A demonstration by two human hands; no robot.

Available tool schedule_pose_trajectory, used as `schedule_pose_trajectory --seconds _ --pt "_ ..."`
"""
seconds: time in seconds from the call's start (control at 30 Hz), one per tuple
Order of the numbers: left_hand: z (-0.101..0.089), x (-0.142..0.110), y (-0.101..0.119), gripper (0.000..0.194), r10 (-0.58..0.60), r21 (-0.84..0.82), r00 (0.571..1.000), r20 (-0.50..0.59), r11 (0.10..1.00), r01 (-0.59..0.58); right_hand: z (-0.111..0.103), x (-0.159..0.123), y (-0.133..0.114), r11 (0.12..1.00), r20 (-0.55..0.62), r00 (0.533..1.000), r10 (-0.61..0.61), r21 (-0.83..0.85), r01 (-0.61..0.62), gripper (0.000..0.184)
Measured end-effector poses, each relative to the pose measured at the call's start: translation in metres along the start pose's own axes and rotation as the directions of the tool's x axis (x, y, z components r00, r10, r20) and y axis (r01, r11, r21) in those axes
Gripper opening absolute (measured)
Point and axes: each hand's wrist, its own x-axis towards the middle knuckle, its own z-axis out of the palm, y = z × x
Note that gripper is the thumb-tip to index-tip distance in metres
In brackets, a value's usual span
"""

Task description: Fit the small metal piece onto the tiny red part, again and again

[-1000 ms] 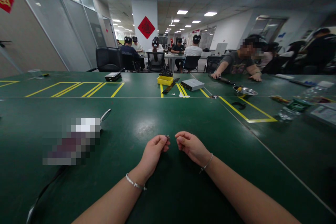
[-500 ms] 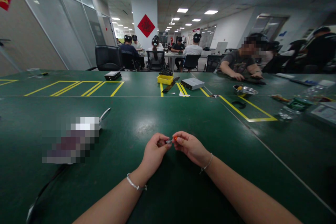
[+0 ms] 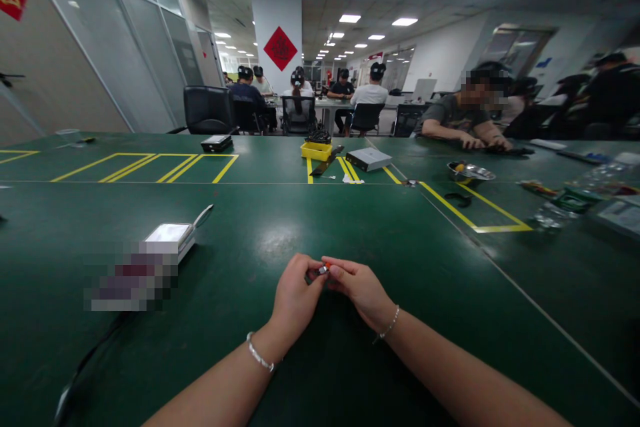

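Just above the green table, my two hands meet at the fingertips. My left hand pinches a small silver metal piece, too small to name surely. Against it, my right hand pinches a small orange piece, mostly covered by the fingers. The two pieces touch or nearly touch; whether they are joined I cannot tell. Left of my hands lies a white device, partly blurred out, with a cable at each end.
Yellow tape frames mark the table's far half. A yellow bin of black parts, a grey box and a metal bowl stand there. Plastic bottles lie at right. A person sits across the table.
My right hand has moved slightly left, bringing the orange piece up against the silver piece. The whole view has shifted a little.
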Motion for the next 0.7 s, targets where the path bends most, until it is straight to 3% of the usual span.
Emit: schedule_pose_trajectory --seconds 0.33,0.7 --pt "-0.002 -0.001 0.001 0.001 -0.006 0.006 0.999 -0.038 1.000 0.006 0.010 -0.010 -0.005 0.991 0.048 0.997 0.064 0.114 -0.069 0.040" --pt "-0.001 -0.002 0.001 0.002 -0.037 0.107 0.999 -0.019 0.993 0.039 0.016 -0.012 0.001 0.999 -0.068 0.997 0.045 0.004 -0.044 0.042"
